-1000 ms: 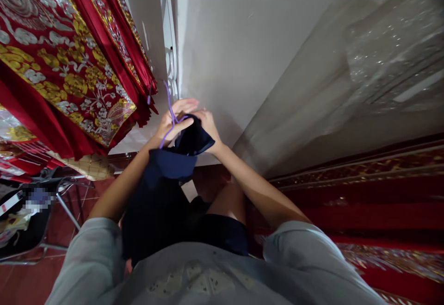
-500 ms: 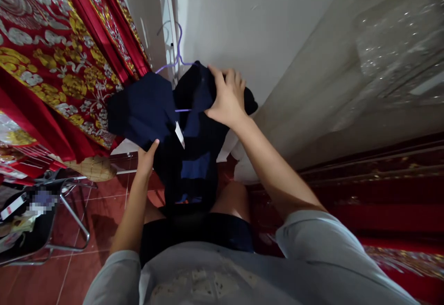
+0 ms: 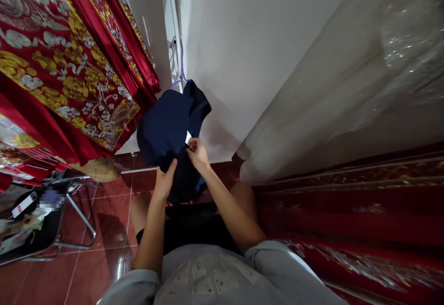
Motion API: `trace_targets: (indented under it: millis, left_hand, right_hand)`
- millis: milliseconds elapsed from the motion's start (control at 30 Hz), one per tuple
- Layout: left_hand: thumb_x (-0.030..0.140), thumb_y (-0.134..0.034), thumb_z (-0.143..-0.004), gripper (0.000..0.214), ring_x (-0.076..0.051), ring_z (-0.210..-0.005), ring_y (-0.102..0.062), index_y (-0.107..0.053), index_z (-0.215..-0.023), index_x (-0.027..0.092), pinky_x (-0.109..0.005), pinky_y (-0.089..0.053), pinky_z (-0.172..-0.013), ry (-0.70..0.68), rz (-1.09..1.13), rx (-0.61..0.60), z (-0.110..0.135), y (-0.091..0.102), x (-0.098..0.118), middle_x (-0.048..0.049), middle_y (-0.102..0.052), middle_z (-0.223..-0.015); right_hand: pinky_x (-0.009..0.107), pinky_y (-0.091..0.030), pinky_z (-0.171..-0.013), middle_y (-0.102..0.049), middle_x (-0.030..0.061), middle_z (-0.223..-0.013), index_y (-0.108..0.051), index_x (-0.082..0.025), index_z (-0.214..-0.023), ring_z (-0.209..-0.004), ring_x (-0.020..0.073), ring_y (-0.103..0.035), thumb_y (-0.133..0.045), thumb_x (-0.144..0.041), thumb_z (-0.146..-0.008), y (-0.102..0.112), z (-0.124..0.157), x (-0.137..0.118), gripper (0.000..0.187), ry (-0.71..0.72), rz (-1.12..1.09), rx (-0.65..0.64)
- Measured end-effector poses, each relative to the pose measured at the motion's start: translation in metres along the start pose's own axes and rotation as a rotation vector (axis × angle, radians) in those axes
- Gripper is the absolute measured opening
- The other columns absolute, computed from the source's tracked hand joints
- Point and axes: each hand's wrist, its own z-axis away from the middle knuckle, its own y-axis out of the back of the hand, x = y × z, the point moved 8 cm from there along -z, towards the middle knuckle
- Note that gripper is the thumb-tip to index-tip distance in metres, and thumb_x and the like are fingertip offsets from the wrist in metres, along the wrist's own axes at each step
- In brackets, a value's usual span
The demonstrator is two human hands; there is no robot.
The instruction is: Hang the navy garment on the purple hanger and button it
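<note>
A dark navy garment (image 3: 166,127) hangs on a purple wire hanger (image 3: 181,66) hooked on the white door frame ahead of me. My left hand (image 3: 165,179) grips the garment's lower edge from below, fingers closed on the cloth. My right hand (image 3: 197,152) pinches the cloth just beside a small white tag (image 3: 188,137) near the middle of the garment. Both forearms reach up from my grey-sleeved shirt.
Red and gold embroidered fabric (image 3: 58,59) hangs at the left. A sheer sparkly curtain (image 3: 347,87) hangs at the right over a red patterned surface (image 3: 347,221). A metal-framed chair (image 3: 45,226) with items stands at the lower left on red floor tiles. A white wall (image 3: 243,32) lies ahead.
The garment now hangs from the hanger hooked on the door frame. My right hand came down from the top of the garment to the tag; my left hand moved right to the lower edge.
</note>
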Motion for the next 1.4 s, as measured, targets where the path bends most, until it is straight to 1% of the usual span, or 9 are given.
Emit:
trace_targets:
  millis: [167,300,433,633,767,867,1000,1200,1400]
  left_hand:
    - [0.047,-0.079,-0.085,0.059,-0.029,-0.139,-0.058,-0.064,-0.135,0.020,-0.045,-0.042,-0.124,0.002,0.132,0.073,0.005,0.022,0.005,-0.0106,-0.064,-0.146]
    - [0.041,-0.084,-0.081,0.052,-0.029,-0.137,-0.060,-0.069,-0.127,0.020,-0.044,-0.042,-0.124,0.063,0.241,0.051,0.014,0.004,0.003,-0.0088,-0.070,-0.135]
    - [0.040,-0.085,-0.079,0.051,-0.029,-0.131,-0.064,-0.069,-0.124,0.021,-0.044,-0.047,-0.119,0.072,0.290,0.139,0.014,0.006,0.002,-0.0089,-0.073,-0.129]
    - [0.046,-0.078,-0.085,0.042,-0.026,-0.113,-0.069,-0.067,-0.113,0.017,-0.045,-0.051,-0.111,-0.182,0.000,0.353,0.003,0.052,0.011,-0.0105,-0.072,-0.114]
    - [0.040,-0.074,-0.090,0.046,-0.025,-0.126,-0.057,-0.057,-0.128,0.021,-0.044,-0.046,-0.113,-0.616,-0.282,0.583,0.036,0.037,0.047,-0.0113,-0.058,-0.131]
    - [0.031,-0.068,-0.095,0.035,-0.024,-0.127,-0.055,-0.060,-0.128,0.025,-0.044,-0.044,-0.113,-0.810,-0.436,0.283,0.057,-0.021,0.066,-0.0094,-0.058,-0.129]
    - [0.024,-0.049,-0.105,0.027,-0.023,-0.125,-0.057,-0.064,-0.127,0.026,-0.041,-0.047,-0.109,-0.678,-0.561,-0.371,0.065,-0.086,0.057,-0.0098,-0.059,-0.134]
    - [0.024,-0.049,-0.103,0.020,-0.025,-0.110,-0.055,-0.068,-0.103,0.019,-0.045,-0.047,-0.102,-0.536,-0.819,-0.448,0.043,-0.074,0.060,-0.0103,-0.054,-0.114]
    - [0.030,-0.058,-0.101,0.011,-0.017,-0.098,-0.056,-0.064,-0.099,0.020,-0.031,-0.049,-0.092,-0.564,-0.550,-0.456,0.054,-0.068,0.067,-0.0057,-0.049,-0.106]
  right_hand:
    - [0.032,-0.046,-0.067,-0.060,0.0010,-0.084,-0.052,-0.023,-0.099,-0.066,0.0166,-0.052,-0.064,-0.047,-0.074,0.012,0.014,0.013,0.037,-0.067,-0.031,0.035]
    - [0.032,-0.046,-0.069,-0.065,0.0019,-0.095,-0.053,-0.024,-0.109,-0.067,0.0159,-0.053,-0.063,-0.036,-0.071,0.009,0.005,-0.007,0.042,0.056,0.075,-0.021]
    - [0.035,-0.049,-0.074,-0.068,0.0066,-0.101,-0.054,-0.023,-0.119,-0.077,0.0204,-0.059,-0.052,-0.028,-0.070,0.018,0.011,0.012,0.049,0.020,0.033,-0.023]
    - [0.036,-0.054,-0.080,-0.067,0.0106,-0.111,-0.055,-0.020,-0.112,-0.095,0.0228,-0.065,-0.055,-0.027,-0.068,0.099,0.062,0.019,0.045,-0.017,-0.077,0.150]
    - [0.032,-0.055,-0.072,-0.070,0.0043,-0.091,-0.062,-0.019,-0.103,-0.083,0.0205,-0.066,-0.055,-0.020,-0.073,0.095,0.085,-0.021,0.031,-0.046,0.012,-0.190]
    - [0.026,-0.052,-0.053,-0.067,0.0011,-0.078,-0.063,-0.019,-0.100,-0.064,0.0163,-0.064,-0.054,-0.019,-0.078,0.074,0.097,-0.037,0.024,-0.126,0.041,-0.405]
    - [0.024,-0.051,-0.045,-0.068,0.0004,-0.074,-0.062,-0.016,-0.109,-0.053,0.0145,-0.065,-0.049,-0.019,-0.084,0.065,0.103,-0.038,0.028,-0.152,0.089,-0.478]
    - [0.025,-0.053,-0.048,-0.065,-0.0007,-0.069,-0.058,-0.018,-0.102,-0.054,0.0161,-0.067,-0.056,-0.024,-0.083,0.075,0.100,-0.026,0.020,-0.245,-0.006,-0.333]
    - [0.026,-0.050,-0.057,-0.058,-0.0038,-0.076,-0.051,-0.022,-0.091,-0.060,0.0119,-0.060,-0.078,-0.051,-0.076,0.076,0.092,-0.026,0.042,-0.189,-0.219,-0.095]
